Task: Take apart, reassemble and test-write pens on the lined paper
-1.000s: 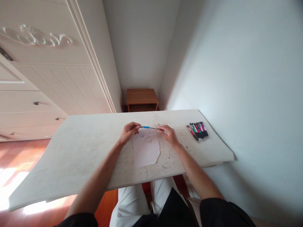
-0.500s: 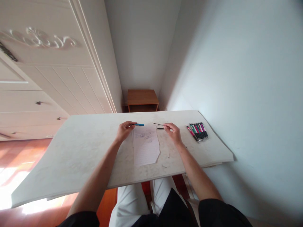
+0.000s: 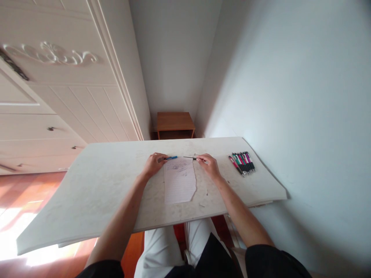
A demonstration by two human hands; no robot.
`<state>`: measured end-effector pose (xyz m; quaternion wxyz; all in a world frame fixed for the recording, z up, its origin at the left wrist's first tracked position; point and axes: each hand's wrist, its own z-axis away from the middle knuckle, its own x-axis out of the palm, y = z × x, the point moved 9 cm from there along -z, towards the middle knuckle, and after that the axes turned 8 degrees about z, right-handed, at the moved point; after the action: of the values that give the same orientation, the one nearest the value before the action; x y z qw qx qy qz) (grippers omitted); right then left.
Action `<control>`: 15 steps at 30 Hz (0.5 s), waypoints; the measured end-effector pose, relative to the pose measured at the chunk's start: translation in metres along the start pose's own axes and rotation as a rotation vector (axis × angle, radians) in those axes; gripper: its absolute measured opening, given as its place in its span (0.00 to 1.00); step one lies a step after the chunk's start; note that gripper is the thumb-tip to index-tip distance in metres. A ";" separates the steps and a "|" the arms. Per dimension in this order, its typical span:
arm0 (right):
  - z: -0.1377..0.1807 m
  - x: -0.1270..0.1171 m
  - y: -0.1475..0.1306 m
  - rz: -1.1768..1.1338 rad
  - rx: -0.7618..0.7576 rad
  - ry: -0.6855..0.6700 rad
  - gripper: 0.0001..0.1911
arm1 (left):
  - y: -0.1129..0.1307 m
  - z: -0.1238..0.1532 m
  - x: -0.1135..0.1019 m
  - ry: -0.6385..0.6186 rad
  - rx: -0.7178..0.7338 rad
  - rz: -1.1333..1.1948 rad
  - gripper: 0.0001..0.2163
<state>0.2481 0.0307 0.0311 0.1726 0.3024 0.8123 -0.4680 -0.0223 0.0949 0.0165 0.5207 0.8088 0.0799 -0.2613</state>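
My left hand (image 3: 155, 163) pinches a blue pen barrel (image 3: 171, 157) that points right, at the top left corner of a lined sheet of paper (image 3: 179, 180). My right hand (image 3: 209, 165) pinches a thin dark pen refill (image 3: 189, 157) that points left toward the barrel. A small gap lies between barrel and refill. Both hands hover just above the white table (image 3: 95, 185), over the scribbled top edge of the paper.
A row of several coloured pens (image 3: 242, 161) lies on the table to the right, near the wall. A small wooden side table (image 3: 174, 122) stands beyond the table's far edge. A white wardrobe (image 3: 58, 88) fills the left side.
The pen was whole one second ago. My hands pulled it apart into barrel and refill, then moved the two parts back close together above the paper.
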 end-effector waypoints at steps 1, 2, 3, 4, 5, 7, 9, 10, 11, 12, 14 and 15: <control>0.000 0.000 0.000 0.003 -0.003 -0.002 0.11 | 0.000 0.000 0.000 -0.003 0.003 0.001 0.08; 0.000 0.000 0.000 0.007 -0.005 -0.002 0.12 | 0.000 -0.001 0.000 -0.003 0.006 0.005 0.08; 0.000 0.000 0.000 0.010 -0.006 -0.001 0.12 | 0.001 -0.001 0.000 0.004 0.012 0.010 0.08; 0.000 0.000 0.000 0.013 -0.006 -0.002 0.12 | 0.002 -0.001 -0.001 0.016 0.021 0.015 0.08; 0.000 0.000 0.000 0.015 -0.006 -0.004 0.12 | 0.005 -0.001 -0.002 0.034 0.037 0.019 0.09; 0.001 0.000 -0.001 0.015 -0.007 -0.008 0.13 | 0.013 0.000 -0.005 0.076 0.085 0.017 0.10; 0.001 0.001 -0.002 0.013 -0.016 -0.015 0.13 | 0.026 0.002 -0.005 0.099 0.144 0.006 0.10; 0.001 0.002 -0.003 0.010 -0.024 -0.020 0.12 | 0.032 0.004 -0.002 0.093 0.171 -0.001 0.11; 0.001 0.003 -0.004 0.006 -0.036 -0.025 0.12 | 0.038 0.006 0.001 0.085 0.194 -0.001 0.12; 0.001 0.004 -0.006 0.000 -0.050 -0.033 0.12 | 0.044 0.008 0.007 0.060 0.216 0.000 0.13; 0.002 0.007 -0.011 -0.012 -0.080 -0.053 0.12 | 0.054 0.012 0.019 0.012 0.258 -0.005 0.14; 0.002 0.008 -0.014 -0.018 -0.093 -0.065 0.12 | 0.057 0.014 0.025 -0.009 0.274 -0.016 0.15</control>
<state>0.2329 0.0264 0.0344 0.2086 0.2711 0.8299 -0.4408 0.0170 0.0536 0.0455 0.4038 0.8704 0.0474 -0.2775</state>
